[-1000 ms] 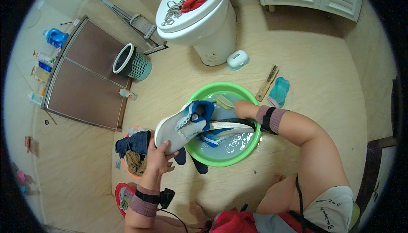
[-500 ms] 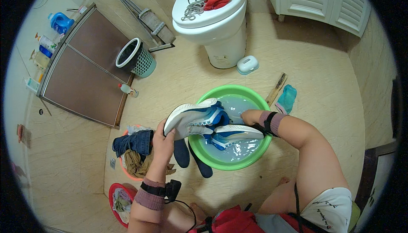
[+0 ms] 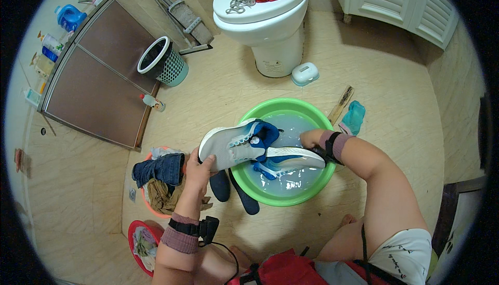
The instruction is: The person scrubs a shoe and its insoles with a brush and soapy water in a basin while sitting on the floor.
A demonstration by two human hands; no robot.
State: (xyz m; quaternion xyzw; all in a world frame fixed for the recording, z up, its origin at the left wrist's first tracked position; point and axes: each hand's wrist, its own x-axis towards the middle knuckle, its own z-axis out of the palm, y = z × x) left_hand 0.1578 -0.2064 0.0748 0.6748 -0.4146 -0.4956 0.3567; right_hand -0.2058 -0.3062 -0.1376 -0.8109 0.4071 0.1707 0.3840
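My left hand is closed round the toe of a grey-and-white sneaker with blue lining. I hold that shoe tilted above the left rim of a green basin, its ankle opening over the cloudy water. A second blue-and-white sneaker lies on its side in the basin, partly under water. My right hand reaches in from the right side, close to the second shoe. Its fingers dip into the water and are hidden, so what they hold does not show.
Dark slippers lie left of the basin, beside a tub of clothes and a red bucket. A wooden stick and a teal cloth lie to the right. The toilet and a white soap box stand ahead.
The held sneaker has rolled in my left hand, so its upper and ankle opening now face up more. My right hand stays in the basin. The view has shifted slightly.
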